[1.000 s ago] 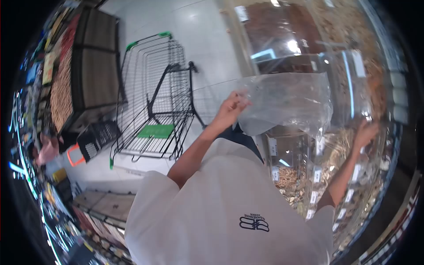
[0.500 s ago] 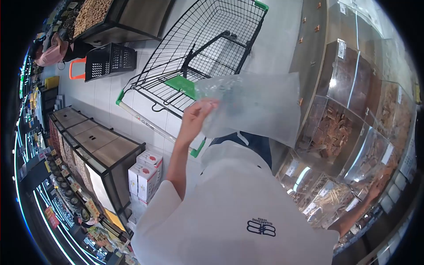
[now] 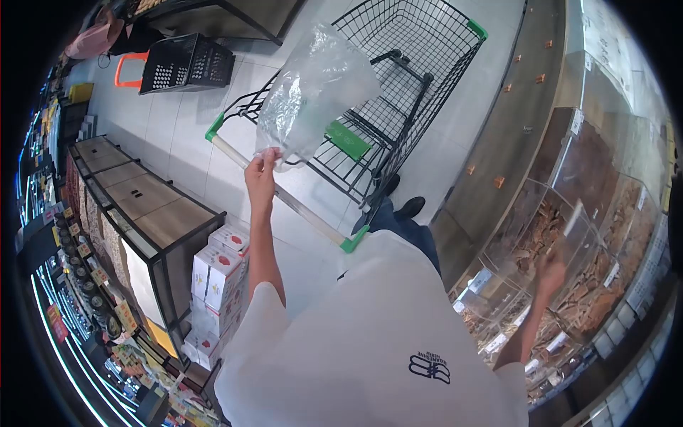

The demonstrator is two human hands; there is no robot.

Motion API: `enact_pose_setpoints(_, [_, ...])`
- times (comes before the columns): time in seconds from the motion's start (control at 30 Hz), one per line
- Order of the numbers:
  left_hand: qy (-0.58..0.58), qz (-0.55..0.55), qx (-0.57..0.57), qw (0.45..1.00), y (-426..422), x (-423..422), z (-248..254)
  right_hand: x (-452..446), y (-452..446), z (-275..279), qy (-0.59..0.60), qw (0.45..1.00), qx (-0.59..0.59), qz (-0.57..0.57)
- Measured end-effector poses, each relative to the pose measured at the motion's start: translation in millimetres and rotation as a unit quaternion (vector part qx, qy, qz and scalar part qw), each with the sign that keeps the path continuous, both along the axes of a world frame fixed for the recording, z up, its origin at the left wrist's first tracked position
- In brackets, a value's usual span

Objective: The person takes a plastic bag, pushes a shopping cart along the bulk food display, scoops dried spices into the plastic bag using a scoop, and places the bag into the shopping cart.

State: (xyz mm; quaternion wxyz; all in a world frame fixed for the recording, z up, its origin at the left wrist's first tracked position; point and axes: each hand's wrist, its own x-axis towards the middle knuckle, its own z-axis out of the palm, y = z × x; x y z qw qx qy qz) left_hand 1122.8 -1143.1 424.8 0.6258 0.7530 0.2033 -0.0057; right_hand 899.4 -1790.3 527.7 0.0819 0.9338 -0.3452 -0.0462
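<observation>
My left hand (image 3: 262,174) pinches the edge of a clear plastic bag (image 3: 309,92), which hangs puffed out over the near end of a wire shopping cart (image 3: 420,43). Over at the right, my right hand (image 3: 550,274) is beside a transparent bin holding brown dried pieces (image 3: 541,228). Its fingers are blurred, and whether they hold or touch anything cannot be made out. More clear bins with brown dried goods (image 3: 594,292) and price labels stand around that hand.
A black basket with an orange handle (image 3: 186,64) is on the floor at the upper left, near a person in pink (image 3: 96,35). Wooden display cabinets (image 3: 135,192) and stacked white boxes (image 3: 219,270) stand on the left. The cart's handle (image 3: 284,199) crosses in front.
The view has turned. My left hand has swung the bag away from the bins to over the cart. My right hand has moved inward from the far right edge toward the nearer bins.
</observation>
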Motion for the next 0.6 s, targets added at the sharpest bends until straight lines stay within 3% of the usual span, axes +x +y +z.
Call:
enact_pose_setpoints(0.13, [0.029,0.028,-0.123,0.992,-36.9,-31.0,4.7,13.4,11.3,-88.5,-0.063,0.998,0.019,0.025])
enact_pose_setpoints(0.2, [0.024,0.022,-0.147,0.989,-59.4,-49.9,12.1,20.6,23.0,-91.4,-0.103,0.994,0.010,0.025])
enact_pose_setpoints(0.3, [0.023,0.018,-0.213,0.977,-94.9,-88.0,35.6,11.1,2.7,-120.1,-0.071,0.997,-0.007,0.042])
enact_pose_setpoints(0.4, [0.056,0.020,-0.275,0.959,-126.9,-117.7,40.2,24.5,33.9,-136.4,-0.148,0.976,0.144,0.063])
enact_pose_setpoints(0.43, [0.075,0.023,-0.316,0.945,-134.9,-124.5,40.4,37.4,73.7,-129.7,-0.206,0.930,0.291,0.090])
enact_pose_setpoints(0.5, [0.094,0.025,-0.412,0.906,-143.9,-133.7,52.2,63.9,213.2,-54.5,-0.197,0.852,0.436,0.213])
enact_pose_setpoints(0.53, [0.094,0.022,-0.461,0.882,-148.8,-128.9,58.9,67.0,260.4,-34.2,-0.179,0.797,0.477,0.323])
enact_pose_setpoints(0.57, [0.104,0.015,-0.485,0.868,-152.0,-129.0,65.7,69.7,310.0,-16.3,-0.189,0.783,0.445,0.392])
enact_pose_setpoints(0.6, [0.131,-0.030,-0.423,0.896,-150.4,-130.9,75.3,77.4,350.5,-1.4,-0.226,0.776,0.427,0.405])
